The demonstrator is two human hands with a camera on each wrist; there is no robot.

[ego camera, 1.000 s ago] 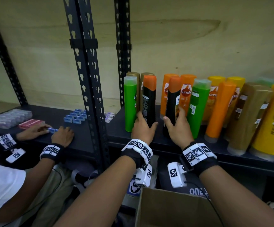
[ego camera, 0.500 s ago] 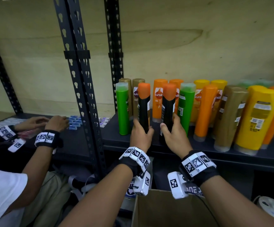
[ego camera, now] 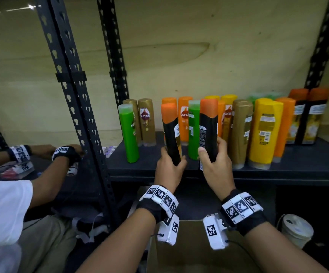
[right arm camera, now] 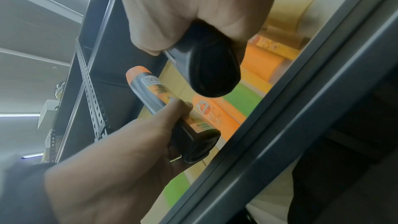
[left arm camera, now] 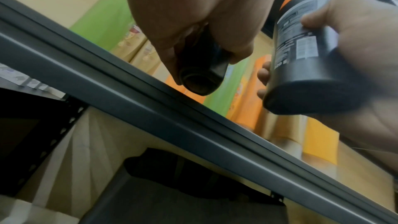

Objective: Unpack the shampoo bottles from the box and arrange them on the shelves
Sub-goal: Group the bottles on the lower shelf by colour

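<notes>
Two black bottles (ego camera: pixel 170 134) with orange caps were held above the shelf (ego camera: pixel 277 168), one in the left hand (ego camera: pixel 168 170) and one in the right hand (ego camera: pixel 216 168). Two more black bottles (ego camera: pixel 307 119) stood at the far right. On the shelf stood two green bottles (ego camera: pixel 128 134), at least three gold bottles (ego camera: pixel 147 123), and one big yellow bottle (ego camera: pixel 264 133); the orange ones overlapped too much to count. One cardboard box (ego camera: pixel 189 253) sat below, and a second person's two hands (ego camera: pixel 65 152) showed at the left
</notes>
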